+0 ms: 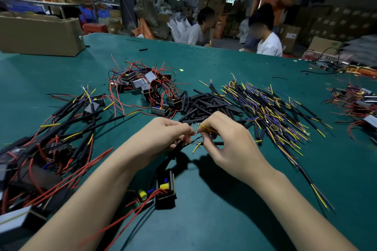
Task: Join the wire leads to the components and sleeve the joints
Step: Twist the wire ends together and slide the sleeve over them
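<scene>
**Two hands meet over a wire joint**

Above the green bench (pixel 224 199), the left hand (pixel 161 136) pinches a red lead (pixel 188 134) while the right hand (pixel 226 144) pinches a yellow wire (pixel 206 127), their ends touching. A black component (pixel 165 188) lies below. Black sleeves (pixel 204 104) are piled just beyond.

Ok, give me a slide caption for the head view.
Left hand and right hand pinch red and yellow leads together above a green table.
</scene>
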